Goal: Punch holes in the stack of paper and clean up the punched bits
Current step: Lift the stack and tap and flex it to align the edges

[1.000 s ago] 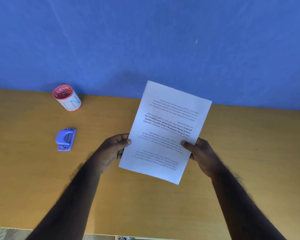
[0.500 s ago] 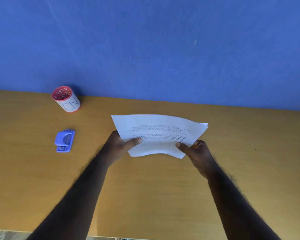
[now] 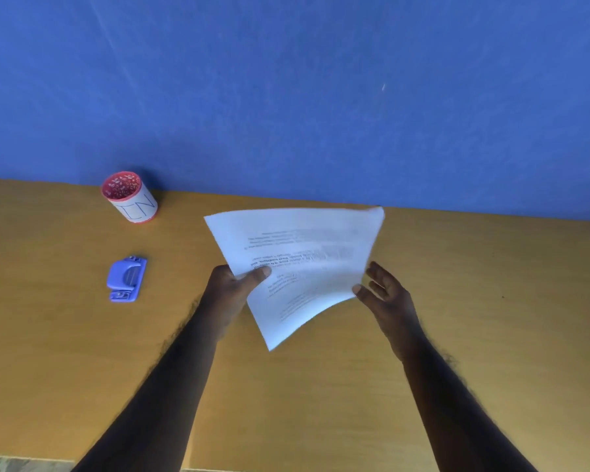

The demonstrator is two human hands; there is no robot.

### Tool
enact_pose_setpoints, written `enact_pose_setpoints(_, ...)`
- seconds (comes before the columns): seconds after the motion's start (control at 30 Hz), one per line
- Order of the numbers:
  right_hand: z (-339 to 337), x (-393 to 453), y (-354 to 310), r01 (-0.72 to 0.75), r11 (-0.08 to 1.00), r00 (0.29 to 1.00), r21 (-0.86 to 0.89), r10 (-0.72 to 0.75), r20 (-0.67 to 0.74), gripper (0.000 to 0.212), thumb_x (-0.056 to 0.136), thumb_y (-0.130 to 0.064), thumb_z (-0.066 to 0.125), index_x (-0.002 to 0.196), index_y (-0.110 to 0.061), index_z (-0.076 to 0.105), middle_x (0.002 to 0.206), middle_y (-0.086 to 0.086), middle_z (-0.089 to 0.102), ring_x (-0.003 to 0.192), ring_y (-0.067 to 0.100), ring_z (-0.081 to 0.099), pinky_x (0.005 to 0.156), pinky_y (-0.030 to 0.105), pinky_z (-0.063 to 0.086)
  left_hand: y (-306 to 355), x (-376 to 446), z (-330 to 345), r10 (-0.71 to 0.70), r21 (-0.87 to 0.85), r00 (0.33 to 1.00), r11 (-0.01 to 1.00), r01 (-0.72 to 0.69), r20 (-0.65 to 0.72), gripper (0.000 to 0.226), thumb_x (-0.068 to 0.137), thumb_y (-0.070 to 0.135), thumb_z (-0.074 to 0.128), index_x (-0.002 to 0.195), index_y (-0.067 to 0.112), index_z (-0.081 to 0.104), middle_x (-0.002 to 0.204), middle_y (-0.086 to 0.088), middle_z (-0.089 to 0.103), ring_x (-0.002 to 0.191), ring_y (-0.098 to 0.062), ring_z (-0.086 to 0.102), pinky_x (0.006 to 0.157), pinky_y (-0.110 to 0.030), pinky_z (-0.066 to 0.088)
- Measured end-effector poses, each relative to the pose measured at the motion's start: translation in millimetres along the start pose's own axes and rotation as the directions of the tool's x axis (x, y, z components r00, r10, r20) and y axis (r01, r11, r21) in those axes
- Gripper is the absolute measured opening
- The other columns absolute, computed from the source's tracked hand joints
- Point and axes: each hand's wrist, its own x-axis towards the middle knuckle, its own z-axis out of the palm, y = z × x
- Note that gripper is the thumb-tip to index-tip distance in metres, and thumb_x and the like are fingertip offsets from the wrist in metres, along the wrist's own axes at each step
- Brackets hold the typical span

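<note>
A thin stack of printed white paper [image 3: 300, 264] hangs tilted above the middle of the wooden table [image 3: 491, 318]. My left hand [image 3: 232, 291] pinches its left edge, thumb on top. My right hand [image 3: 385, 294] is at the paper's right edge with fingers spread; only the thumb tip touches the sheet. A small blue hole punch [image 3: 126, 279] lies on the table to the left, apart from both hands.
A red-rimmed white cup [image 3: 130, 195] with a patterned inside stands at the back left against the blue wall [image 3: 286, 97]. The table's near edge shows at the bottom left.
The paper went from upright to nearly flat, then swung tilted again. My right hand loosened its grip and opened its fingers. My left hand kept its hold.
</note>
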Motion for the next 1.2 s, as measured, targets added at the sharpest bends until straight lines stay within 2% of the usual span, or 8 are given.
enact_pose_setpoints(0.07, -0.5, -3.4, 4.9, -0.146, 0.989, 0.989, -0.017, 0.145, -0.04, 0.076, 0.086, -0.041, 0.075, 0.151, -0.017, 0.042, 0.144, 0.002, 0.057, 0.128, 0.02, 0.056, 0.105, 0.042, 0.047, -1.9, -1.3, 2.5, -0.052, -0.233, 0.998, 0.972, 0.04, -0.045, 0.021, 0.083, 0.022, 0.078, 0.103, 0.029, 0.078, 0.111, 0.001, 0.078, 0.102, -0.021, 0.074, 0.08, -0.037, 0.059)
enact_pose_setpoints(0.17, 4.9, -13.1, 10.5, -0.34, 0.934, 0.915, 0.113, 0.301, 0.268, 0.067, 0.082, -0.06, 0.069, 0.138, -0.024, 0.056, 0.131, 0.0, 0.069, 0.114, 0.023, 0.069, 0.097, 0.044, 0.051, -5.9, -5.7, 15.3, -0.146, -0.493, 0.987, 0.865, 0.092, -0.073, 0.021, 0.087, 0.011, 0.074, 0.102, 0.026, 0.078, 0.111, 0.002, 0.078, 0.097, -0.013, 0.075, 0.072, -0.028, 0.06)
enact_pose_setpoints(0.23, 10.6, -18.3, 11.2, -0.359, 0.908, 0.871, 0.215, 0.243, 0.428, 0.051, 0.085, -0.055, 0.067, 0.128, -0.027, 0.064, 0.126, 0.0, 0.073, 0.111, 0.025, 0.071, 0.091, 0.042, 0.056, -11.1, -9.9, 23.4, -0.213, -0.56, 0.974, 0.817, 0.138, -0.072, 0.019, 0.088, 0.009, 0.072, 0.1, 0.022, 0.078, 0.106, 0.001, 0.079, 0.092, -0.012, 0.075, 0.066, -0.027, 0.058)
enact_pose_setpoints(0.37, 15.3, -17.6, 7.7, -0.28, 0.877, 0.921, 0.39, 0.131, 0.368, 0.036, 0.096, -0.022, 0.064, 0.131, -0.015, 0.061, 0.13, 0.01, 0.069, 0.12, 0.032, 0.065, 0.095, 0.052, 0.056, -23.0, -17.5, 29.0, -0.263, -0.543, 0.965, 0.814, 0.209, -0.022, 0.025, 0.083, 0.01, 0.074, 0.106, 0.02, 0.072, 0.089, 0.006, 0.079, 0.072, -0.013, 0.073, 0.05, -0.021, 0.052)
enact_pose_setpoints(0.57, -6.7, -10.3, 1.4, -0.231, 0.939, 0.943, 0.254, 0.152, 0.296, 0.031, 0.096, -0.008, 0.061, 0.126, -0.006, 0.063, 0.124, 0.012, 0.073, 0.114, 0.033, 0.068, 0.085, 0.046, 0.059, -24.9, -4.6, -12.0, -0.34, -0.622, 0.94, 0.742, 0.25, -0.029, 0.013, 0.096, 0.014, 0.059, 0.106, 0.013, 0.068, 0.09, -0.001, 0.08, 0.076, -0.013, 0.077, 0.058, -0.025, 0.06)
enact_pose_setpoints(0.67, -18.5, -7.8, -5.2, -0.192, 0.965, 0.947, 0.176, 0.135, 0.293, 0.027, 0.095, -0.008, 0.063, 0.121, -0.008, 0.067, 0.12, 0.01, 0.075, 0.11, 0.031, 0.071, 0.085, 0.045, 0.06, -19.8, 5.3, -35.7, -0.298, -0.542, 0.954, 0.808, 0.232, -0.036, 0.017, 0.097, 0.017, 0.058, 0.1, 0.015, 0.075, 0.092, 0.001, 0.079, 0.075, -0.012, 0.075, 0.057, -0.023, 0.056)
enact_pose_setpoints(0.87, -32.6, -5.1, -17.5, -0.057, 0.982, 0.942, 0.182, -0.007, 0.336, 0.024, 0.091, -0.014, 0.067, 0.114, -0.016, 0.073, 0.119, 0.006, 0.076, 0.11, 0.029, 0.071, 0.085, 0.039, 0.06, -5.9, 17.4, -65.9, -0.163, -0.15, 0.981, 0.973, 0.178, 0.106, 0.021, 0.08, 0.025, 0.075, 0.1, 0.02, 0.079, 0.109, -0.006, 0.079, 0.099, -0.022, 0.074, 0.082, -0.035, 0.057)
enact_pose_setpoints(1.2, -24.2, -4.6, -5.2, 0.082, 0.99, 0.978, 0.115, -0.102, 0.181, 0.032, 0.087, -0.007, 0.075, 0.119, -0.011, 0.071, 0.118, 0.006, 0.076, 0.112, 0.022, 0.071, 0.098, 0.044, 0.055, -0.2, 6.5, -70.1, 0.058, 0.11, 0.988, 0.991, -0.074, 0.145, 0.042, 0.068, 0.035, 0.083, 0.108, 0.026, 0.078, 0.113, 0.001, 0.078, 0.107, -0.019, 0.072, 0.088, -0.036, 0.056)
